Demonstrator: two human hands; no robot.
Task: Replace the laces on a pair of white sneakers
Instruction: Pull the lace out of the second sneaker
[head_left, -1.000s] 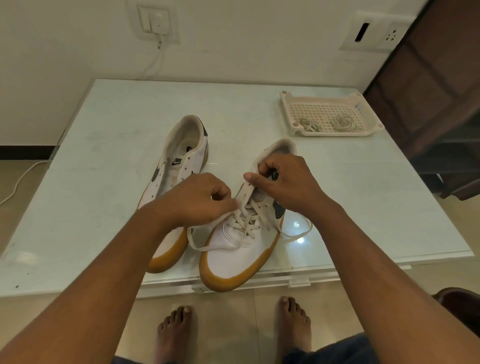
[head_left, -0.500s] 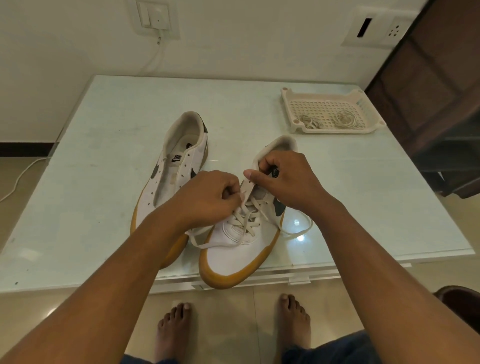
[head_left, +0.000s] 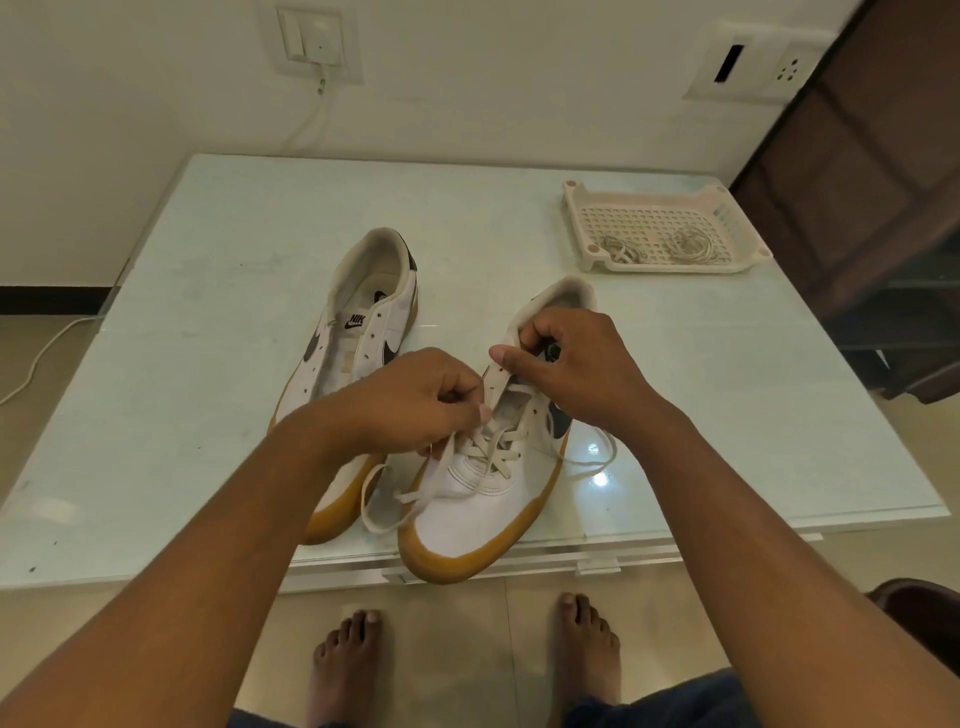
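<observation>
Your left hand (head_left: 415, 400) pinches the cream flat lace (head_left: 493, 453), your right hand (head_left: 576, 371) holds the half-laced white gum-soled sneaker (head_left: 478, 514) at six o'clock; the second sneaker (head_left: 374, 312), eleven o'clock, has no lace yet.

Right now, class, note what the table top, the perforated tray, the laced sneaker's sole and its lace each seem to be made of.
Table top: probably glass, glossy; it mirrors a lamp glare and has a clear edge.
Perforated tray: cream moulded plastic, by its grid of holes.
Laced sneaker's sole: likely gum rubber, tan, dull.
Lace: flat woven textile, limp.
</observation>
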